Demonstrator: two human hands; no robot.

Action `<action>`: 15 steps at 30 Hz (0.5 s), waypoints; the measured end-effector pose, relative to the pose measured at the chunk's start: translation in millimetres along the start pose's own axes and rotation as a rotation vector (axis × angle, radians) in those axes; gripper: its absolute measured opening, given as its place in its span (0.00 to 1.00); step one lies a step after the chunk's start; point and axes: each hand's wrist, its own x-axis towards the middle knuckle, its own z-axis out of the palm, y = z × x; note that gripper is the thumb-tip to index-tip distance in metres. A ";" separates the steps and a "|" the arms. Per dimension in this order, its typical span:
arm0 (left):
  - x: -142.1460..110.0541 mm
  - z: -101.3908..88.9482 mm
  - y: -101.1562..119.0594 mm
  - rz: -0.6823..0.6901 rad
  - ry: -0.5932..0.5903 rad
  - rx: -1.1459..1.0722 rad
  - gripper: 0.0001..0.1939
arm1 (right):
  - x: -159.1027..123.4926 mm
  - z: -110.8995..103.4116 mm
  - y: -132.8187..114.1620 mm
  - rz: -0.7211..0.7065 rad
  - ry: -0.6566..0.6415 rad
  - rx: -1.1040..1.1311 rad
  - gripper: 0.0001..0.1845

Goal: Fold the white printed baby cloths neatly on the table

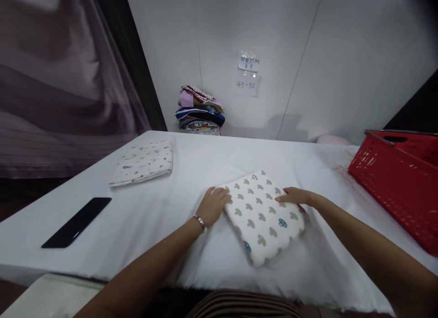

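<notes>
- Mushroom-print cloth [262, 216], folded: near the middle of the front edge of the surface [195, 165].
- My left fingers [223, 195] lie over its left corner, my right fingers [293, 193] on its opposite edge; whether either set pinches, I cannot tell.
- Step, as I judge: squaring the folds; the next move calls for even pressure.

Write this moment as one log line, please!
left hand: on mushroom-print cloth, left side | right hand: on its right side | folded cloth: table's left | red basket: right
</notes>
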 end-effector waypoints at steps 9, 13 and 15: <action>-19.8 4.1 33.7 -1.099 -0.005 -1.172 0.29 | -27.6 11.7 0.3 0.020 0.060 0.331 0.26; -12.4 -12.0 50.9 -1.191 -0.039 -1.468 0.30 | -25.9 12.3 -2.1 -0.009 0.058 0.573 0.27; -9.6 -15.6 52.6 -1.207 -0.045 -1.527 0.27 | -25.7 12.9 -3.5 -0.003 0.034 0.680 0.28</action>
